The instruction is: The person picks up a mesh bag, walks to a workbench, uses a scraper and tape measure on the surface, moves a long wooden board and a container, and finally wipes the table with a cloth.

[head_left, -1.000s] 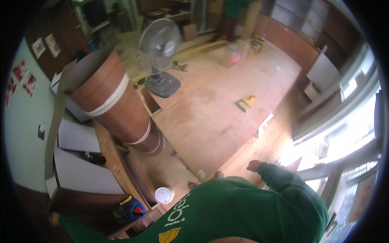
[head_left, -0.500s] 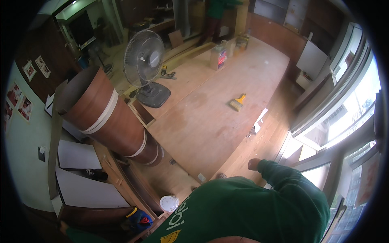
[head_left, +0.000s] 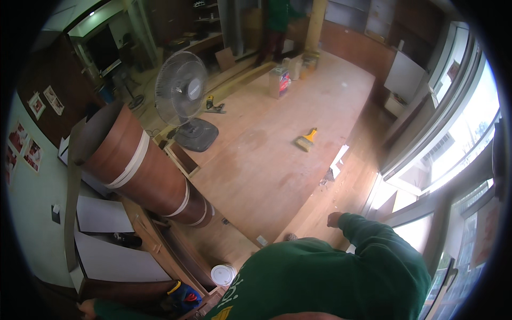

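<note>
Since the earlier frames the view has swung back and up, so the pedestal fan and the far end of the room sit lower and fuller in the picture, while the green-sleeved right arm has hardly shifted. The right hand reaches forward past the shoulder and hangs just over the near edge of the big plywood sheet lying flat on the floor; its fingers look curled together around nothing, though it is small and dim, so I cannot be sure. The left hand is low at the picture's bottom left edge, near a blue and yellow tool; whether it grips anything I cannot tell. The sheet's long axis runs away from the person toward the far wall, and the right hand is much the nearer to it. A yellow brush lies on the sheet, well apart from the hand. A large brown laminate roll leans at the left, and a white lidded tub stands below it.
</note>
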`<state>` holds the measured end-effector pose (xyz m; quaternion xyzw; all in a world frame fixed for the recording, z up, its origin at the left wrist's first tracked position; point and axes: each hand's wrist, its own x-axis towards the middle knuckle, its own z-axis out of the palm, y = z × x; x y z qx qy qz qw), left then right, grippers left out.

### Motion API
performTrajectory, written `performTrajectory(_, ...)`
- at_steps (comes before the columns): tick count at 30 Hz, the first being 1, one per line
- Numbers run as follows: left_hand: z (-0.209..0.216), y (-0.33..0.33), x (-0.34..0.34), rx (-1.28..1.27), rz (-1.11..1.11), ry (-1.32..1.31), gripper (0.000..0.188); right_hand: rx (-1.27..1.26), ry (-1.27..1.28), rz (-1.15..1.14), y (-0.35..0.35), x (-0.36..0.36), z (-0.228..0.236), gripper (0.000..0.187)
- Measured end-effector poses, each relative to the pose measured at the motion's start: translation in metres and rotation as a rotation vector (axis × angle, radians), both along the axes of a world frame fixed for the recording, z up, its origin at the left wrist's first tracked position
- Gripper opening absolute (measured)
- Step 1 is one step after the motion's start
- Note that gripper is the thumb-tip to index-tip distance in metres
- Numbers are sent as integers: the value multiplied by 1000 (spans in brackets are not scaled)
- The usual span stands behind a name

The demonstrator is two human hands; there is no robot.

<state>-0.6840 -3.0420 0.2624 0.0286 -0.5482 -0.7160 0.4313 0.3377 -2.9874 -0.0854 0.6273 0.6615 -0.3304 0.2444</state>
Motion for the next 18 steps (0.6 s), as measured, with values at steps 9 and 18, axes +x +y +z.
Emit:
performTrajectory(9,-109,80,312,-574,-494,855,48,-286,-14,-600,-10,-60,102,57)
performTrajectory(18,-166,60,618,-632,-2836,-1108,54,-256,254,-959,-74,53,67,41)
